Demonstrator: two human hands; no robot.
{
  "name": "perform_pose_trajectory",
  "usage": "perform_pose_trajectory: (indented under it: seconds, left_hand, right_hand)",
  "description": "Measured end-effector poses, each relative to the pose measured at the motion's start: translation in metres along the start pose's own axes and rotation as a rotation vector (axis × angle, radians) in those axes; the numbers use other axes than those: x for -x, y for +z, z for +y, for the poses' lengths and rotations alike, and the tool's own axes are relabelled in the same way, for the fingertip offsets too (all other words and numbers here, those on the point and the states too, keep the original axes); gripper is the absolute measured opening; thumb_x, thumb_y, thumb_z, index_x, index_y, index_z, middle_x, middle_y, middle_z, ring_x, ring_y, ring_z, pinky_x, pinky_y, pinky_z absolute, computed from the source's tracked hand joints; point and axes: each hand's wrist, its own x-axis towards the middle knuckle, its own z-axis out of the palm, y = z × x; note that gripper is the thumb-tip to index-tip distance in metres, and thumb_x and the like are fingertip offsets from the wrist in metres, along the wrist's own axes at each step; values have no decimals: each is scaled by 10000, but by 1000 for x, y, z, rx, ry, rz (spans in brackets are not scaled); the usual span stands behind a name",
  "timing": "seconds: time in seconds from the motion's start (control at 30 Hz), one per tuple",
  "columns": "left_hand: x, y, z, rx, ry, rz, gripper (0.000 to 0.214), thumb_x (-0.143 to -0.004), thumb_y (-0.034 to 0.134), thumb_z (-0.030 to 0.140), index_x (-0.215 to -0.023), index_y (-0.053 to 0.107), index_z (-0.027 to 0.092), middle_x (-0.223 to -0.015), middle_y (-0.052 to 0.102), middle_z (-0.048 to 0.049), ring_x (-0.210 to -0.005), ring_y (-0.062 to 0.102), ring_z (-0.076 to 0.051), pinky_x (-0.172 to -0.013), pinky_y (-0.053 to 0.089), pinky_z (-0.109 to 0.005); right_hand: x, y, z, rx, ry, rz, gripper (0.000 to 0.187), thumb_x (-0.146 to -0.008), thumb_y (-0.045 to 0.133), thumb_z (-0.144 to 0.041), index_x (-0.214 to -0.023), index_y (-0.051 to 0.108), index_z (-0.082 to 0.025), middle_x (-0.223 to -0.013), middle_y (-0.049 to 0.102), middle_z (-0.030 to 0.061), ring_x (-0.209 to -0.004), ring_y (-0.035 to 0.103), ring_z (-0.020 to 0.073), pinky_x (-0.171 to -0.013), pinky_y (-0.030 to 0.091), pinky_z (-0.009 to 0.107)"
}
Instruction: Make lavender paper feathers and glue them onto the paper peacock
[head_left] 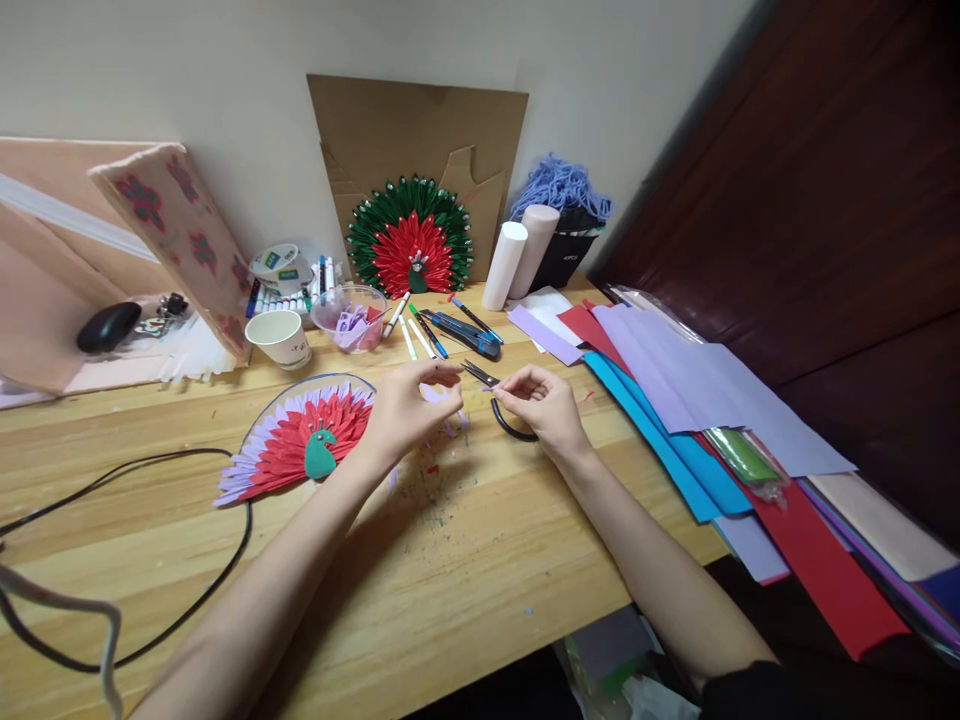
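Note:
My right hand (546,405) is closed on black-handled scissors (495,395), whose blades point left toward my left hand. My left hand (409,405) pinches a small lilac paper piece (442,395) at the blade tips, above the wooden table (465,560). Left of my left hand lies a paper peacoc fan (300,445) of red and lilac strips with a teal body. Tiny paper scraps (435,480) lie scattered under my hands.
Coloured paper sheets (675,400) spread along the right. At the back stand a green-and-red paper peacock (411,240), cardboard (450,130), white rolls (504,265), pens (420,335), a cutter (469,335), a plastic bowl (349,315) and a paper cup (280,338). A black cable (225,560) loops at left.

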Motion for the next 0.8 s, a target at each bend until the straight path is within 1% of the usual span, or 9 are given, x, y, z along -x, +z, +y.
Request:
perform_pose_trajectory:
  seconds: [0.1,0.2,0.37,0.5,0.57,0.6,0.7,0.77,0.8]
  left_hand:
    - [2,5,2,9,7,-104,159,-717,620,236,-826,691,145,-739,714,-47,-663,654,-142,-638,499,-236]
    - [4,9,3,-14,27,-139,112,-727,597,215,-732,687,149,-689,704,-35,-620,640,-132,-600,480,-221]
    - [4,11,2,-60,25,-108,72,-685,602,171,-676,670,147,-651,692,-27,-589,620,-128,-580,469,-217]
    - [3,8,0,-53,-5,-67,70,-674,603,152,-679,673,145,-645,694,-25,-581,622,-124,-574,468,-211]
    - [2,7,-1,-44,-25,-39,73,-680,603,156,-679,675,146,-645,697,-26,-576,623,-123,-571,470,-210]
    - [2,6,-1,-41,-30,-31,76,-686,604,161,-684,679,148,-649,699,-27,-578,625,-125,-573,472,-210]
    - [3,7,-1,-43,-24,-31,89,-706,608,180,-709,692,151,-673,710,-33,-598,635,-132,-586,477,-218]
    - [4,8,0,-46,-14,-48,98,-719,611,190,-725,701,152,-693,716,-40,-617,643,-140,-601,480,-226]
    - [4,9,1,-41,-12,-57,104,-725,611,196,-734,705,154,-704,719,-44,-628,648,-145,-606,482,-231]
  right_hand:
    - [2,4,2,5,20,-69,254,-589,772,-336,-655,586,-175,-682,656,20,-661,626,144,-676,511,278]
    - [5,7,3,32,15,-102,254,-594,767,-343,-663,592,-173,-692,667,25,-659,628,147,-674,512,283]
    - [7,9,1,67,-4,-66,265,-600,757,-360,-654,574,-175,-690,671,34,-672,642,163,-679,523,300]
    - [5,6,2,50,-45,32,259,-616,750,-334,-658,546,-182,-741,686,48,-723,659,174,-699,525,298]
    - [3,4,1,43,-54,86,246,-628,746,-325,-697,557,-184,-761,688,46,-746,661,173,-699,523,286]
    - [2,4,1,43,-42,91,244,-636,741,-329,-733,571,-183,-765,686,44,-745,659,169,-691,522,280]
    - [2,4,2,37,20,3,275,-654,726,-359,-825,613,-174,-774,681,39,-716,651,156,-672,523,272]
    - [2,6,3,30,28,-63,273,-655,726,-366,-822,633,-169,-782,682,40,-722,648,153,-700,524,278]
    - [3,7,4,29,16,-75,264,-653,729,-364,-809,640,-170,-782,683,38,-728,647,153,-717,524,282]
